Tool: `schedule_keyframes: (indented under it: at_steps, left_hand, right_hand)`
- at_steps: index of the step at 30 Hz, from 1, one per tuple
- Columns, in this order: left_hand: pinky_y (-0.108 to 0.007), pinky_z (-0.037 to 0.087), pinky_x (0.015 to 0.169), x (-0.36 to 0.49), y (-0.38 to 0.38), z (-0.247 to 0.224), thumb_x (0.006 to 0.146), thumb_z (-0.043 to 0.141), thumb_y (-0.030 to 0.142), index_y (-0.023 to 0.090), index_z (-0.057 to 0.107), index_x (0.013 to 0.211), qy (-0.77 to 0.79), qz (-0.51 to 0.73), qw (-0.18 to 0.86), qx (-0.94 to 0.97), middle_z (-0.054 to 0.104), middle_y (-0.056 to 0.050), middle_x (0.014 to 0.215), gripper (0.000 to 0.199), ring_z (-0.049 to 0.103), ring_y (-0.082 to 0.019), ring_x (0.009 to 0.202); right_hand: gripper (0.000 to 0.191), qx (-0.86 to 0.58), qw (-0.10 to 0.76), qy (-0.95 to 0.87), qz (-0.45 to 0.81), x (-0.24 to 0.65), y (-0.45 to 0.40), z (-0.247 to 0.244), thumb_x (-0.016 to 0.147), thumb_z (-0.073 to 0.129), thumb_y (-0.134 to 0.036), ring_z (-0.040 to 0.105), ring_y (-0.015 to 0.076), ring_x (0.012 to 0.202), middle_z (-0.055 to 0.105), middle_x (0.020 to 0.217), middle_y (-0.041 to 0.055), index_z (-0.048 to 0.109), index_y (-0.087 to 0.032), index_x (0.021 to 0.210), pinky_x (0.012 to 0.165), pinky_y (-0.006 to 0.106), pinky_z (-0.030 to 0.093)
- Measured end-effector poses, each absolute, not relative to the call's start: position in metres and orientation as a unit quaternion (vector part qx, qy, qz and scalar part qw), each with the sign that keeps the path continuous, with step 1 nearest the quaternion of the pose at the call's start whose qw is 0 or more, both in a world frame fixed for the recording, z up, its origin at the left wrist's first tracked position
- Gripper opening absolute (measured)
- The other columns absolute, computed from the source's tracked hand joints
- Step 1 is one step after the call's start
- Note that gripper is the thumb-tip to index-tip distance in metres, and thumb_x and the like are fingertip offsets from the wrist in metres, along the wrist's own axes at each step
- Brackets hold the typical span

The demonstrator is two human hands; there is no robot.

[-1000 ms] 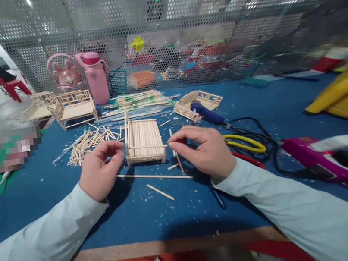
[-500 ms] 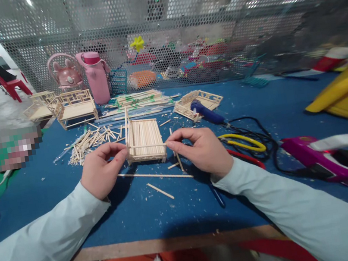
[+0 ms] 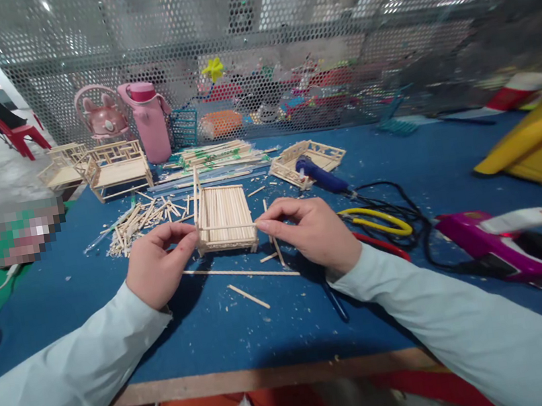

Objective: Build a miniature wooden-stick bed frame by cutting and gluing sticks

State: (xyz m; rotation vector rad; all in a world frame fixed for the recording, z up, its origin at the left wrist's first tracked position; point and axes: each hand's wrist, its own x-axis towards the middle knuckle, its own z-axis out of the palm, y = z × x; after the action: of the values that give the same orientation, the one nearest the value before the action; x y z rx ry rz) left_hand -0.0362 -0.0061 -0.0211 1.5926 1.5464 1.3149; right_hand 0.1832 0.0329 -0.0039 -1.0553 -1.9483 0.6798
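A small piece of furniture made of thin wooden sticks, a miniature bed or bench (image 3: 225,206), stands on the blue table between my hands. Across its near side runs a thin wooden stick (image 3: 226,228). My right hand (image 3: 309,232) pinches this stick's right end between thumb and finger. At the left end, my left hand (image 3: 162,263) has thumb and forefinger closed at the corner upright; whether they grip the stick or the upright is hard to tell. In front lie a long loose stick (image 3: 241,272) and a shorter stick (image 3: 248,296).
Cut stick pieces (image 3: 139,224) lie heaped behind my left hand. A blue glue gun (image 3: 320,174) rests against another stick frame (image 3: 286,167). Yellow-handled pliers (image 3: 380,220), black cable and a purple tool (image 3: 506,246) are at right. A pink bottle (image 3: 152,126) stands behind.
Hardly anything differs. The view has shifted very slightly, and both hands keep the same pinch at the two ends of the stick.
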Motion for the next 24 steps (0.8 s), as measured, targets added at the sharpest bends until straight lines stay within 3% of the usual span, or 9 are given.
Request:
schedule_keyframes:
  at_steps: [8,14,17,20,24]
  left_hand:
    - [-0.029,0.049,0.067,-0.037,-0.007,-0.016,0.064,0.059,0.022,0.015,0.06,0.082,0.54,0.526,0.33,0.568,0.064,-0.003,0.075,0.019,0.059,-0.015,0.069]
    - [-0.025,0.044,0.058,-0.043,-0.005,-0.013,0.065,0.059,0.024,0.017,0.053,0.07,0.556,0.51,0.31,0.578,0.054,0.002,0.063,0.01,0.053,-0.011,0.057]
    - [-0.023,0.039,0.053,-0.049,-0.001,-0.011,0.069,0.059,0.03,0.018,0.051,0.062,0.581,0.499,0.26,0.587,0.05,0.004,0.053,0.016,0.048,-0.01,0.051]
    - [-0.023,0.039,0.053,-0.055,0.005,-0.01,0.072,0.056,0.032,0.018,0.056,0.062,0.598,0.471,0.227,0.607,0.053,0.002,0.052,0.018,0.047,-0.011,0.049]
    - [-0.022,0.04,0.051,-0.056,0.008,-0.009,0.077,0.05,0.032,0.019,0.055,0.062,0.583,0.467,0.258,0.613,0.054,0.002,0.053,0.021,0.048,-0.011,0.048]
  right_hand:
    - [0.013,-0.373,0.475,-0.675,0.425,0.187,0.043,-0.011,0.067,0.062,-0.025,0.047,0.009,0.057,0.053,0.064,-0.0029,0.056,-0.018,0.075,0.054,0.024,0.04]
    - [0.013,-0.378,0.438,-0.696,0.425,0.188,0.043,-0.01,0.069,0.062,-0.028,0.045,0.0087,0.056,0.051,0.062,-0.0033,0.055,-0.017,0.07,0.054,0.024,0.039]
    - [0.017,-0.384,0.452,-0.694,0.408,0.188,0.044,-0.012,0.07,0.062,-0.031,0.042,0.0077,0.052,0.047,0.059,-0.0049,0.051,-0.017,0.068,0.051,0.023,0.036]
    - [0.02,-0.399,0.444,-0.7,0.393,0.188,0.045,-0.015,0.07,0.062,-0.034,0.043,0.0076,0.051,0.047,0.057,-0.005,0.051,-0.017,0.067,0.05,0.023,0.036]
    - [0.022,-0.405,0.4,-0.712,0.411,0.188,0.044,-0.016,0.076,0.057,-0.038,0.048,0.009,0.052,0.054,0.058,-0.0024,0.058,-0.016,0.075,0.053,0.024,0.039]
